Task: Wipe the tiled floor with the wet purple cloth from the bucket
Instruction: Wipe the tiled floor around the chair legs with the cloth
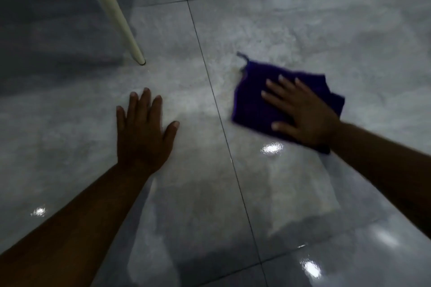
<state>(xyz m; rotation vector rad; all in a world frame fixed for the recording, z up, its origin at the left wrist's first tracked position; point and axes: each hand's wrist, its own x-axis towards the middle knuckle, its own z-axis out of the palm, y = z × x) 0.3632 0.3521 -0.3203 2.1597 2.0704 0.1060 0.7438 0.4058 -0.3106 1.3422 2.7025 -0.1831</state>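
The glossy grey tiled floor (303,37) filled the view. At 3 o'clock of centre, the purple cloth (251,105) lay flat under the right hand (305,119), fingers spread wide. At 9 o'clock, the left hand (144,133) pressed bare tile, fingers slightly apart. A cream furniture leg (116,14) stood at 11 o'clock.

The purple cloth (254,105) lies folded and flattened on the tiled floor (303,30), just right of a dark grout line, a loose thread trailing from its far corner. The grey, marbled floor tiles are glossy, wet-looking nearer the camera, reflecting bright light spots
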